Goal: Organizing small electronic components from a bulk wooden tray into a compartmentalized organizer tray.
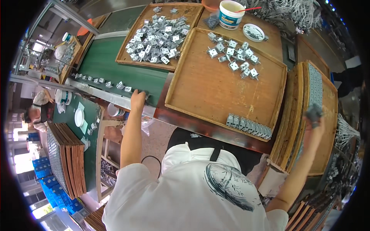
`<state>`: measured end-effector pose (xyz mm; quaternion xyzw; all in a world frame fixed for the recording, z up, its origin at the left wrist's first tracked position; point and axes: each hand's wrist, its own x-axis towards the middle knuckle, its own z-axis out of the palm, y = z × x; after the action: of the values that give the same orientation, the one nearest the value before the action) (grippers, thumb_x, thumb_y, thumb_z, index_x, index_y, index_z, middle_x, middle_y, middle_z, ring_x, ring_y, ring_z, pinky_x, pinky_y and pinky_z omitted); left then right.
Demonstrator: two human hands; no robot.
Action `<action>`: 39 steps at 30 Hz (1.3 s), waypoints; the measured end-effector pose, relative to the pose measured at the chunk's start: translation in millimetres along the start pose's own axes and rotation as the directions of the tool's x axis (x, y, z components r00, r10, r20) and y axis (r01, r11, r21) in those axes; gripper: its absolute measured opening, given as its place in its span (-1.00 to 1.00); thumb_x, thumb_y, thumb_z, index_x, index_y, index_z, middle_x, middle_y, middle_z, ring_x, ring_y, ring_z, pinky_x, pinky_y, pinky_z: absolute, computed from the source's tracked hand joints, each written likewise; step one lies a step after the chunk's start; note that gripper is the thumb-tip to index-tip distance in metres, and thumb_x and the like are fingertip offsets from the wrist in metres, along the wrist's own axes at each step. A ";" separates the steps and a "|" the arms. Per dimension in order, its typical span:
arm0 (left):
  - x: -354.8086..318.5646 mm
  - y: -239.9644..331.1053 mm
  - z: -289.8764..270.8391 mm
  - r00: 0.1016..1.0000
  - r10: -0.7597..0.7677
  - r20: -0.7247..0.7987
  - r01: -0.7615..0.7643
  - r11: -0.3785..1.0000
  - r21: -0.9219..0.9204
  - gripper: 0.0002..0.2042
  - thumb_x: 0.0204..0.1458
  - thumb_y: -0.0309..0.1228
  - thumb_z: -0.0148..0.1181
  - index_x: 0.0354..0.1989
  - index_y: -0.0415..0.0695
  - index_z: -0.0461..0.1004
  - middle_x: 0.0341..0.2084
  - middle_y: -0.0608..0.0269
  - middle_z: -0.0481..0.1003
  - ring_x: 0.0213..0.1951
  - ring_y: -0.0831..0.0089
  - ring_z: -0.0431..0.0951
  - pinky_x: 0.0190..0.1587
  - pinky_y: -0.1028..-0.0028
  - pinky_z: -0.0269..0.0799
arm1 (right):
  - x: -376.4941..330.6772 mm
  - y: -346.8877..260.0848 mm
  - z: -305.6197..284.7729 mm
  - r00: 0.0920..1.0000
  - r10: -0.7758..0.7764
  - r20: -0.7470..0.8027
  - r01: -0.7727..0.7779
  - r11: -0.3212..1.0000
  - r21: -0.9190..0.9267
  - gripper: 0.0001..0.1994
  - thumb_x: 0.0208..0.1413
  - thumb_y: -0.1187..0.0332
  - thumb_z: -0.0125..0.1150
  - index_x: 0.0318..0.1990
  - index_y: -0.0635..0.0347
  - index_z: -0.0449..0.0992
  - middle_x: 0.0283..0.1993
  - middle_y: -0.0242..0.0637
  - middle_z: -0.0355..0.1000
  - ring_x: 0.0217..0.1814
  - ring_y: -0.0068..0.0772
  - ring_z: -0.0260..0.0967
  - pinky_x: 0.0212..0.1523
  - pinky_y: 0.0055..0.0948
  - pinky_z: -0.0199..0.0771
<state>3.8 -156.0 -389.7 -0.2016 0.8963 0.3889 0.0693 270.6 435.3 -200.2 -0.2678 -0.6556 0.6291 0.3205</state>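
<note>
At the edge of the green conveyor belt (104, 61), my left hand (138, 99) has its fingers curled down; whatever they hold is hidden. Just left of those fingertips lies a small silver-and-white part (128, 89), the end of a spaced line of similar parts. Far to the right, my right hand (315, 130) grips a dark grey block-shaped part (314, 111), blurred by motion. It is over a wooden tray holding a column of grey blocks (315, 82). In front of me a wooden tray (216, 92) carries loose silver parts (233, 54) and a neat row of grey blocks (248, 126).
Another wooden tray (121, 54) is heaped with silver parts. Behind stand a white tub (230, 17) with a red stick and a round white dish (253, 32) of small pieces. Stacked trays (285, 115) rise at right. A person (38, 107) works at far left.
</note>
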 end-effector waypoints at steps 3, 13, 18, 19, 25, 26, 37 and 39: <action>-41.9 37.6 1.0 0.957 0.042 0.286 0.112 0.859 -0.499 -0.68 0.06 -0.54 0.01 0.01 -0.17 0.47 -0.31 0.24 0.56 -0.34 0.53 0.56 -0.53 0.61 0.37 | -48.6 15.1 42.1 0.989 0.102 0.108 -0.100 0.995 -0.023 -0.70 0.12 0.46 0.27 0.02 0.26 0.51 -0.12 -0.28 0.51 -0.21 -0.46 0.50 -0.33 -0.49 0.60; -203.5 168.0 55.9 0.554 0.666 0.500 0.173 0.496 -0.851 -0.64 -0.01 -0.60 0.31 0.00 -0.24 0.48 -0.06 0.26 0.44 -0.02 0.42 0.48 0.11 0.40 0.40 | -123.3 5.0 143.2 0.833 0.216 0.510 -0.043 0.943 -0.329 -0.70 0.07 0.53 0.29 -0.02 0.24 0.46 -0.21 -0.34 0.52 -0.27 -0.49 0.50 -0.32 -0.52 0.54; -226.8 181.6 61.4 0.363 0.749 0.555 0.096 0.562 -0.821 -0.68 0.03 -0.61 0.27 0.00 -0.26 0.49 -0.06 0.29 0.41 0.01 0.45 0.44 0.09 0.44 0.37 | -122.4 -14.3 135.6 0.818 -0.153 0.554 0.459 0.754 -0.470 -0.69 -0.12 0.50 0.37 -0.16 0.23 0.49 -0.29 -0.18 0.47 -0.36 -0.15 0.48 -0.36 -0.33 0.50; -229.5 183.2 62.1 0.345 0.750 0.565 0.074 0.578 -0.812 -0.68 0.04 -0.61 0.27 0.00 -0.26 0.48 -0.06 0.28 0.41 0.01 0.45 0.44 0.09 0.44 0.37 | -123.2 -15.3 133.2 0.824 -0.149 0.547 0.453 0.753 -0.477 -0.69 -0.12 0.50 0.37 -0.16 0.23 0.49 -0.29 -0.18 0.47 -0.36 -0.15 0.48 -0.36 -0.33 0.50; -246.6 188.8 71.3 0.338 0.739 0.583 -0.028 0.627 -0.779 -0.65 0.05 -0.66 0.20 0.06 -0.31 0.44 -0.02 0.23 0.37 0.03 0.42 0.44 0.09 0.46 0.37 | -123.8 -12.5 122.8 0.786 -0.202 0.584 0.561 0.628 -0.538 -0.69 -0.21 0.50 0.39 -0.22 0.26 0.51 -0.34 -0.18 0.37 -0.32 -0.06 0.43 -0.37 -0.26 0.47; -250.8 187.6 75.4 0.335 0.738 0.586 -0.026 0.629 -0.777 -0.65 0.05 -0.66 0.20 0.06 -0.31 0.44 -0.02 0.23 0.37 0.03 0.42 0.44 0.09 0.46 0.37 | -123.1 -9.8 124.3 0.772 -0.243 0.587 0.600 0.584 -0.547 -0.69 -0.22 0.51 0.38 -0.22 0.25 0.52 -0.33 -0.18 0.37 -0.31 -0.05 0.43 -0.35 -0.25 0.47; -264.7 190.6 103.1 0.356 0.875 0.329 -0.745 0.478 -0.466 -0.28 -0.30 -0.70 0.19 0.22 -0.27 0.29 -0.02 -0.07 0.30 -0.01 -0.08 0.34 0.08 0.24 0.34 | -124.0 16.9 135.3 0.824 -0.207 0.528 0.532 0.605 -0.592 -0.70 -0.17 0.46 0.35 -0.20 0.24 0.49 -0.28 -0.11 0.40 -0.23 0.00 0.43 -0.29 -0.16 0.45; -261.4 192.5 100.8 0.368 0.841 0.396 -0.677 0.535 -0.506 -0.29 -0.31 -0.65 0.26 0.21 -0.30 0.30 0.00 -0.08 0.35 -0.01 -0.06 0.38 0.05 0.22 0.36 | -114.5 6.9 131.6 0.858 0.068 0.509 0.272 0.781 -0.562 -0.65 -0.09 0.26 0.40 -0.21 0.26 0.47 -0.25 -0.06 0.40 -0.20 0.08 0.42 -0.27 -0.11 0.43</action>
<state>158.3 116.1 -256.7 0.3658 0.7533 0.5299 0.1335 245.2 263.4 -216.9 -0.1468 -0.8983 0.4084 0.0682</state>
